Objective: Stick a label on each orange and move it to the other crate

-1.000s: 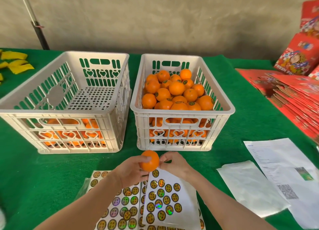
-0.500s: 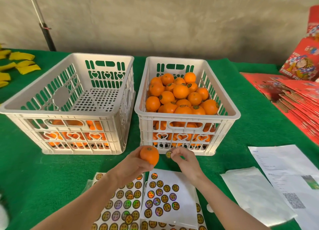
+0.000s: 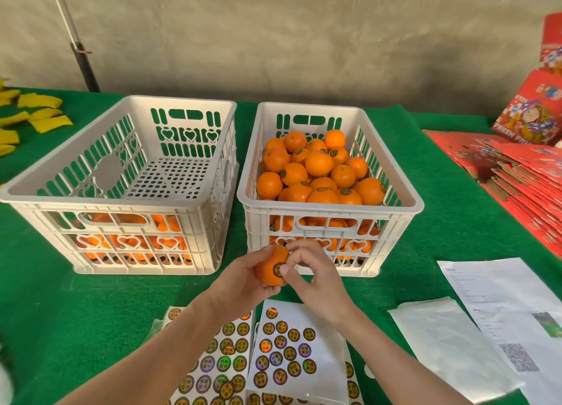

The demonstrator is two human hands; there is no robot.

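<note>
My left hand (image 3: 240, 278) grips an orange (image 3: 267, 271) in front of the right crate (image 3: 331, 208). A round black and gold label (image 3: 277, 269) sits on the orange's facing side. My right hand (image 3: 313, 274) has its fingers curled, its thumb pressing the label's edge and its index finger on top of the orange. The right crate is heaped with oranges (image 3: 316, 173), several of them labelled. The left crate (image 3: 100, 198) holds a low layer of oranges (image 3: 130, 222), seen through its front wall. Label sheets (image 3: 292, 353) lie below my hands.
White papers (image 3: 498, 298) and a clear plastic bag (image 3: 450, 350) lie on the green cloth at the right. Flat red cartons (image 3: 523, 173) are stacked at the far right. Yellow pieces (image 3: 39, 112) lie at the far left, near a dark pole (image 3: 82, 55).
My right hand carried a label from the sheet up to the orange and now presses it on. Both hands rose slightly toward the right crate's front wall.
</note>
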